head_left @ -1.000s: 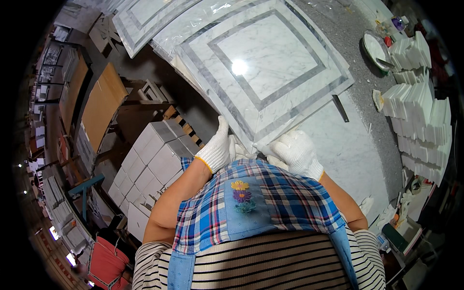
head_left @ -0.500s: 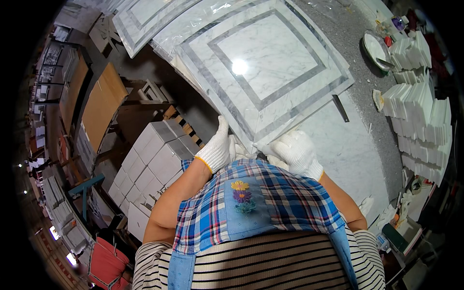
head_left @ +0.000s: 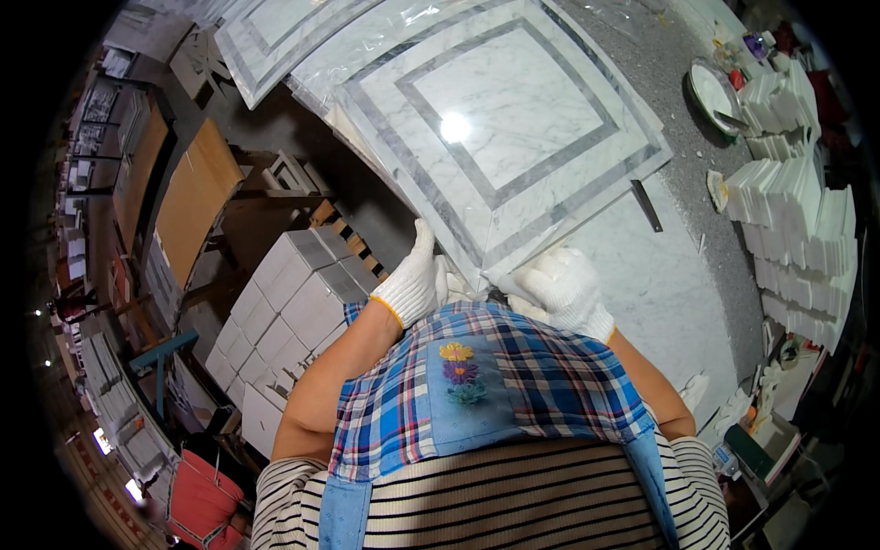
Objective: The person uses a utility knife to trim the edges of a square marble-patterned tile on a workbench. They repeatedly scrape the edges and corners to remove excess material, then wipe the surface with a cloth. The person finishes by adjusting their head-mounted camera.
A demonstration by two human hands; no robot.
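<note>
A marble panel (head_left: 513,119) with grey inlaid square bands lies on the table, one corner pointing toward me. At the left side of that corner is my left hand (head_left: 412,282), in a white knit glove. Its thumb stands up, spread away from the fingers, which rest by the panel's edge and are partly hidden. My right hand (head_left: 564,289), gloved alike, is closed just right of the corner. A small grey tip shows between it and the corner; what it belongs to is hidden. Beyond the right hand, a dark flat metal strip (head_left: 646,206) lies beside the panel.
Stacked white tiles (head_left: 793,220) line the right side, near a round bowl (head_left: 712,96) with a tool. Another banded panel (head_left: 266,46) lies far left. Left of the table are stacked pale blocks (head_left: 284,293) and a brown board (head_left: 197,202). A person in red (head_left: 202,500) is lower left.
My right hand has shifted very slightly at the panel's corner. The left hand and the panel stay in place.
</note>
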